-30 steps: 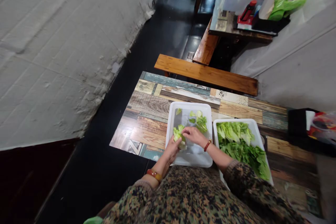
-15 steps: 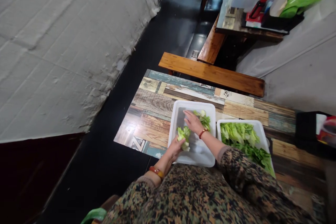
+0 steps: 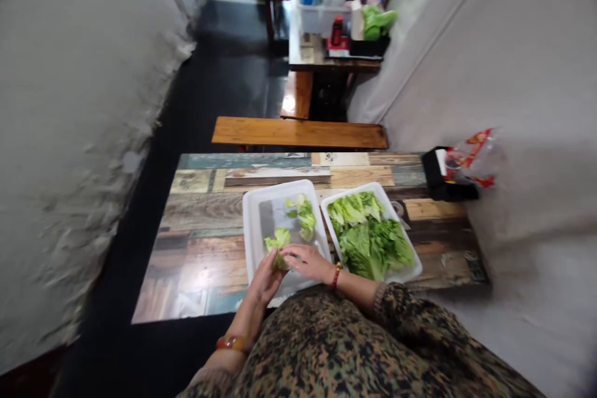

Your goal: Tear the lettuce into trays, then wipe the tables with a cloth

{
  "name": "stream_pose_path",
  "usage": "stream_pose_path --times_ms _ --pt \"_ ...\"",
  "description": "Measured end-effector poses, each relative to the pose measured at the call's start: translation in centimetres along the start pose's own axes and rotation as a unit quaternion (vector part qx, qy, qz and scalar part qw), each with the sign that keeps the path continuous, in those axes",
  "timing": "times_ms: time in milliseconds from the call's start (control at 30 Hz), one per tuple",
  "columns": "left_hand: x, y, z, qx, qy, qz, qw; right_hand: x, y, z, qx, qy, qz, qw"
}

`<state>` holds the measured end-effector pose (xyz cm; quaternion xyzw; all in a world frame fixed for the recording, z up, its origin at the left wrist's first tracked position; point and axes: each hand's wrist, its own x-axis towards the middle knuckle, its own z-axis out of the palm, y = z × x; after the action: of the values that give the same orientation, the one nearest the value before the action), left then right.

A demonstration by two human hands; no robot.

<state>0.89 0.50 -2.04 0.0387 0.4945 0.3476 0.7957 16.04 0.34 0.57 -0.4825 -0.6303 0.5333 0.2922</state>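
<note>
My left hand (image 3: 267, 277) is closed round the base of a small piece of lettuce (image 3: 278, 238), over the near part of a white plastic tray (image 3: 250, 230). Against the same piece, my right hand (image 3: 308, 261) comes in from the right, fingers bent and pinching at its lower part; the fingertips are partly hidden. Some loose lettuce leaves (image 3: 306, 221) lie on the tray's right side. Beside it on the right stands a second white tray (image 3: 415, 272), filled with green lettuce leaves (image 3: 373, 245).
Both trays stand on a wood-patterned table (image 3: 200, 245). A black box with a red-printed plastic bag (image 3: 471, 158) sits at its right end. Beyond are a wooden bench (image 3: 298, 132) and another table (image 3: 303, 53) with a bin, a bottle and bags. Walls flank both sides.
The head view has turned to the right. My right hand has come from above the loose leaves, fingers outstretched, back to the lettuce piece in my left hand.
</note>
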Motion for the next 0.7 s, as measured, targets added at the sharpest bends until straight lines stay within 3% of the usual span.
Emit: stream_pose_path --times_ms 233,400,567,700 --pt "-1.0 0.8 3.0 0.060 -0.011 0.053 0.997 -0.8 -0.8 -2.1 0.169 0.096 0.092 0.977" --pt "-2.0 0.4 6.0 0.090 -0.028 0.108 0.990 -1.6 -0.3 -1.8 0.203 0.246 0.137 0.938" --pt "-2.2 -0.7 9.5 0.160 -0.071 0.153 0.973 -2.8 -1.0 -3.1 0.253 0.205 0.122 0.938" --pt "-1.9 -1.0 12.2 0.217 -0.110 0.155 0.958 -4.1 -2.1 -5.8 0.308 0.234 0.095 0.917"
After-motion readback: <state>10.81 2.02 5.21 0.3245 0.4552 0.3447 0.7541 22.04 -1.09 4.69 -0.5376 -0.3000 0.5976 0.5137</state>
